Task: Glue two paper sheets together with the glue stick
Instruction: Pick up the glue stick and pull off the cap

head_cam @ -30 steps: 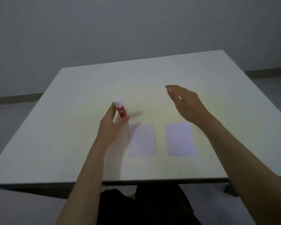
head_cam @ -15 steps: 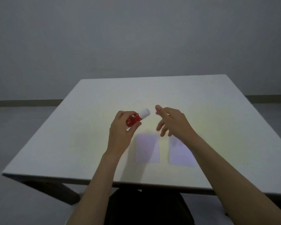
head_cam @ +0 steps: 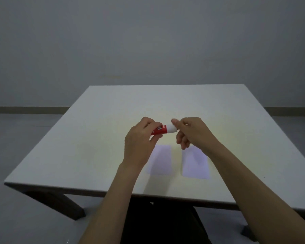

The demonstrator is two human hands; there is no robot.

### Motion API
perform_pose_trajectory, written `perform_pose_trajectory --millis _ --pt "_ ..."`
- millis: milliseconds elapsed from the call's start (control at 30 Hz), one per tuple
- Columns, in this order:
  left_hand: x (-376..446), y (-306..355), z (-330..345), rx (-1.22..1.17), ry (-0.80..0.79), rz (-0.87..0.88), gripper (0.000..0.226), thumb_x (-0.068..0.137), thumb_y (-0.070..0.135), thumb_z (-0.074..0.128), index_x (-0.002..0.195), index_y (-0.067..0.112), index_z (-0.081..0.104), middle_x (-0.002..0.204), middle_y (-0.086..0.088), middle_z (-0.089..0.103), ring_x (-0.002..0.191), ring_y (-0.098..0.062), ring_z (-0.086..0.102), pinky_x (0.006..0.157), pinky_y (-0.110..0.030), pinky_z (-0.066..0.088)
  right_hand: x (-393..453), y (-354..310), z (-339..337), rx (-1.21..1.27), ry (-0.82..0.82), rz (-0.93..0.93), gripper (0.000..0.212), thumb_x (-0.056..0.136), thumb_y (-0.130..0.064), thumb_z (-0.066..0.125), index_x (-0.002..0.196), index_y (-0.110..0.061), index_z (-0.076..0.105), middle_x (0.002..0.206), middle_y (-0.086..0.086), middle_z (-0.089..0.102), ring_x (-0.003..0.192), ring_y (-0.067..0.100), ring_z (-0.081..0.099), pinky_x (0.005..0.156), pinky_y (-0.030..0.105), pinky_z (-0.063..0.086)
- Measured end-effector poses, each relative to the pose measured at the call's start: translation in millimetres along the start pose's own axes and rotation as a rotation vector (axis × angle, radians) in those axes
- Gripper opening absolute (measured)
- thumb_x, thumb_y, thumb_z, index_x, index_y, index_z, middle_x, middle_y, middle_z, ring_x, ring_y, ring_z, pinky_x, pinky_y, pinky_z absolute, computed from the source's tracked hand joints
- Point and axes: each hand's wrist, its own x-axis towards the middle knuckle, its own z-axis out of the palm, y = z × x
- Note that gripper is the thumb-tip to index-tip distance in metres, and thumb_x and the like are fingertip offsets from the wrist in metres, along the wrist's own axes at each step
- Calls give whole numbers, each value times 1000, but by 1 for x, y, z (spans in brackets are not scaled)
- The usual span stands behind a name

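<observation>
My left hand (head_cam: 141,140) holds a red glue stick (head_cam: 159,130) by its body, lying nearly level above the table. The stick's white cap (head_cam: 172,129) points right, and the thumb and fingers of my right hand (head_cam: 192,132) pinch that cap. Two pale lilac paper sheets lie flat side by side below my hands: the left sheet (head_cam: 161,160) is partly hidden by my left wrist, and my right forearm crosses a corner of the right sheet (head_cam: 195,164).
The white table (head_cam: 95,147) has dark legs and a near edge close to my body. A grey wall and grey floor lie beyond its far edge.
My left hand has tipped the glue stick from upright to level. My right hand has come in from the right and taken hold of the white cap. The view has tilted upward.
</observation>
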Motion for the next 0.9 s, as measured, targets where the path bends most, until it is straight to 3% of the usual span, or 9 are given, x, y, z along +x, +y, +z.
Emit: perform_pose_trajectory --millis 100,200,300,400,467,533,633,733,900 --pt "-2 -1 -2 0 8 2 27 72 21 78 98 16 70 93 0 65 73 -20 62 61 -27 49 -1 -2 -1 -120 -45 -130 10 86 -16 62 81 -21 55 71 4 66 52 14 60 54 26 49" --pt "-2 -1 -5 -1 14 1 27 73 22 77 99 17 71 93 1 66 72 -21 63 59 -27 48 -3 -3 -1 -108 -94 -193 31 79 -18 71 101 -29 53 97 0 59 72 17 64 65 26 51" --pt "-2 3 -4 4 6 3 24 75 22 76 98 19 71 94 3 65 72 -20 63 60 -25 45 -4 -6 4 -155 -44 -84 34 82 -47 62 100 -19 58 84 0 67 59 17 66 53 23 47" --pt "-2 4 -2 2 -27 24 24 75 21 75 98 19 70 95 3 65 73 -20 62 62 -25 46 -5 -4 4 -265 -6 -102 33 90 -40 54 75 -11 58 62 1 64 49 19 60 50 24 44" --pt "-2 3 -2 -5 -39 15 24 76 22 75 99 20 70 96 3 65 74 -19 63 62 -25 47 -5 -1 1 -254 -44 -168 16 86 -29 63 81 -16 55 74 -4 62 62 19 62 53 23 46" --pt "-3 3 -1 -16 -43 -1 22 78 23 73 99 21 70 97 4 64 75 -19 63 62 -25 46 -6 -2 -3 -266 -84 -161 27 78 -32 72 94 -19 54 89 -7 60 72 20 62 54 22 44" --pt "-4 5 2 -14 -50 -4 22 78 24 73 100 21 69 97 5 64 74 -19 62 61 -23 42 -5 -5 -3 -215 -72 -38 33 83 -47 60 91 -15 55 77 2 66 54 20 62 47 25 43" --pt "-5 5 4 -21 -64 7 22 78 26 72 100 23 68 97 7 65 74 -17 62 62 -20 39 -6 -4 0 -231 -10 -82 35 94 -34 49 65 -14 52 54 4 62 37 15 55 42 24 43" --pt "-12 -11 6 -138 -176 -215 22 87 35 59 105 23 64 88 7 69 70 -14 58 56 -22 40 3 3 -20 -183 161 -202 6 82 -8 66 84 -8 61 75 6 63 48 14 61 46 22 53"
